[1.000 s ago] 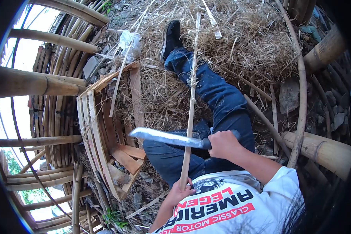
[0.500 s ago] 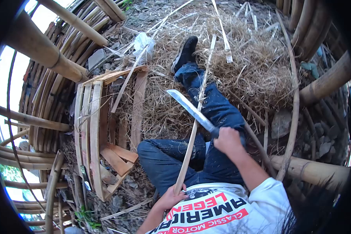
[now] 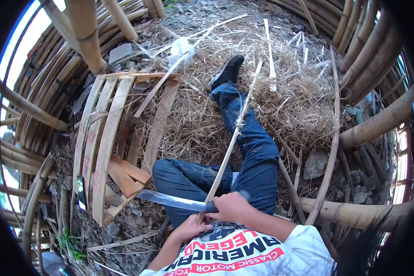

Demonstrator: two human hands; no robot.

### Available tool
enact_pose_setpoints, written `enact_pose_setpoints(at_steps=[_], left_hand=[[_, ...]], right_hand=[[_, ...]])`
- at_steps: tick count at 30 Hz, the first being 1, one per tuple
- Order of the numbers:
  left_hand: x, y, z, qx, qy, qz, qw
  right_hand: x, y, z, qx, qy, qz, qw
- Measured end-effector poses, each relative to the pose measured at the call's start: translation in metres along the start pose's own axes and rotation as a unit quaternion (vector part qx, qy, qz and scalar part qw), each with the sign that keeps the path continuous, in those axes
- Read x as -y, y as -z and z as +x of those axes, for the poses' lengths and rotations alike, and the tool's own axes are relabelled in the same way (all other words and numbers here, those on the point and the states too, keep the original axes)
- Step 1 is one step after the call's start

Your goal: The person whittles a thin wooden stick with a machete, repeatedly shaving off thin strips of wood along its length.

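A long, pale bamboo strip (image 3: 225, 164) runs from my lap up past my stretched-out leg, with curled shavings clinging along its upper half. Near my shirt, my left hand (image 3: 191, 228) is closed around the strip's lower end. My right hand (image 3: 231, 207) grips the dark handle of a machete (image 3: 166, 199), whose blade points left and lies across the strip just above my left hand. The blade meets the strip close to the handle. Part of the strip's lower end is hidden by my fingers.
A wooden slatted crate (image 3: 106, 142) lies at my left, with a phone (image 3: 81, 192) by its slats. Dry shavings (image 3: 299, 110) cover the ground ahead, near a white plastic bag (image 3: 180, 49). Thick bamboo poles (image 3: 377, 124) line both sides.
My right hand has drawn the machete down the strip, from beside my thigh to just above my left hand. The blade now lies flatter, pointing left. The view has shifted slightly.
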State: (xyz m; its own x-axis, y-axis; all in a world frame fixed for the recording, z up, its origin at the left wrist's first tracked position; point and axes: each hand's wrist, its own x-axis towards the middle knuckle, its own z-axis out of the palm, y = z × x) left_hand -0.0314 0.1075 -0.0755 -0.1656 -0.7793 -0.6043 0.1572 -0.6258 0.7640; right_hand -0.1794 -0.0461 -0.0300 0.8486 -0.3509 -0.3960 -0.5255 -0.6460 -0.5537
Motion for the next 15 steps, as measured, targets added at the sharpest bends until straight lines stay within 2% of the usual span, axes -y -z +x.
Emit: enact_pose_setpoints(at_steps=[1,2,4,5,8,10,12,15], left_hand=[[-0.004,-0.002,-0.004,-0.003,-0.01,-0.005,1.0],[0.002,0.004,-0.003,0.018,0.037,0.001,0.999],[0.002,0.012,-0.013,0.065,0.066,-0.163,0.982],[0.004,0.014,-0.015,0.067,0.065,-0.166,0.982],[0.008,0.017,-0.018,0.086,0.036,-0.185,0.978],[0.002,0.018,-0.02,0.129,0.04,-0.264,0.955],[0.008,0.017,-0.014,0.151,0.031,-0.309,0.938],[0.005,0.017,-0.011,0.176,0.062,-0.382,0.905]], right_hand=[[-0.003,0.008,-0.003,0.012,-0.019,-0.014,1.0],[-0.008,0.014,-0.007,0.022,-0.039,-0.028,0.999],[-0.021,0.019,-0.014,-0.008,-0.098,-0.082,0.992],[-0.03,0.025,-0.017,-0.015,-0.144,-0.09,0.985],[-0.088,0.025,-0.024,-0.119,-0.243,-0.122,0.955],[-0.115,0.035,-0.025,-0.173,-0.319,-0.053,0.93],[-0.13,0.032,-0.023,-0.225,-0.359,-0.044,0.905],[-0.098,0.021,-0.015,-0.24,-0.368,-0.009,0.898]])
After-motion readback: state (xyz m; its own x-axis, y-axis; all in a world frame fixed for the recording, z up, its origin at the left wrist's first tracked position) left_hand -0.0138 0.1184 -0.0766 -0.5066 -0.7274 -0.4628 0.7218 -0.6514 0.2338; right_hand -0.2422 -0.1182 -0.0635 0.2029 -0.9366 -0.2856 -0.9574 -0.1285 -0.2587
